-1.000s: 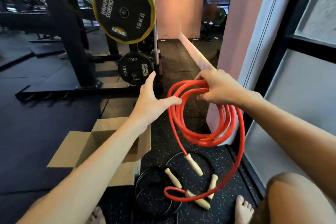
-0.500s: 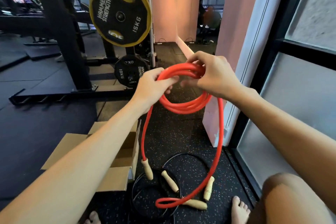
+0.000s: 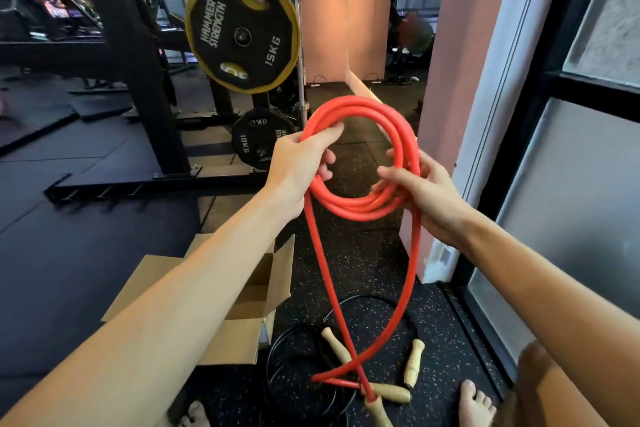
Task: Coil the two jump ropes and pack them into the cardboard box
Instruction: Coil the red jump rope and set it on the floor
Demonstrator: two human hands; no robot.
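ropes 2: red rope [image 3: 363,208] coiled, gripped between both hands, two tails hanging down from the fingers [image 3: 388,172]; black rope [image 3: 287,350] loose on floor [image 3: 363,263] below | wooden handles [image 3: 414,362] 4 | box [image 3: 277,274] 1, open, under left forearm | wall close right, floor open left | left hand [image 3: 298,166] curled round coil's left side, right hand [image 3: 422,198] round its right

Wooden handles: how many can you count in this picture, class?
4, all down by the floor: left handle amid the black rope, right handle near a foot, flat handle below them, bottom handle on the red rope. None seems hidden.
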